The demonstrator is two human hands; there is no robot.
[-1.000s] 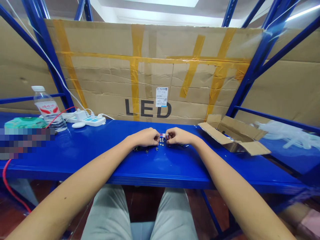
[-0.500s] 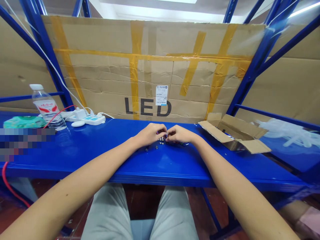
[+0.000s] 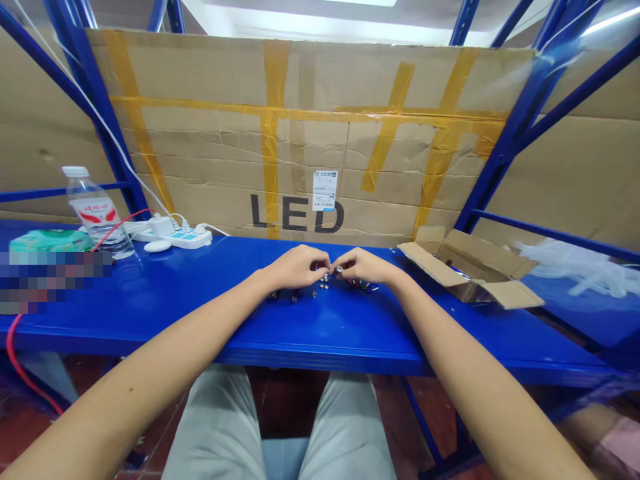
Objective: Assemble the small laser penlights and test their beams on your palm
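Note:
My right hand (image 3: pixel 364 265) pinches a small cylindrical metal part (image 3: pixel 339 269) with a pale round end that faces me. Close by on the left, my left hand (image 3: pixel 300 267) is curled with its fingertips together; what they hold, if anything, is too small to make out. Between and below the hands, several small silvery pieces (image 3: pixel 324 285) lie grouped on the blue table (image 3: pixel 200 300). Little dark metal parts (image 3: pixel 295 298) are scattered under my left wrist. Beneath my right hand are small parts with coloured wires (image 3: pixel 369 288), partly covered.
An open cardboard box (image 3: pixel 470 267) stands on the right, near clear plastic wrapping (image 3: pixel 590 267). To the left are a water bottle (image 3: pixel 103 217), a green packet (image 3: pixel 50 245) and a white power strip (image 3: pixel 187 238) with cables. A large cardboard sheet (image 3: pixel 215 167) forms the back.
The metal part in my right hand has turned so its round end faces me. My hands have drawn slightly apart, uncovering more wired parts. The view has shifted a little.

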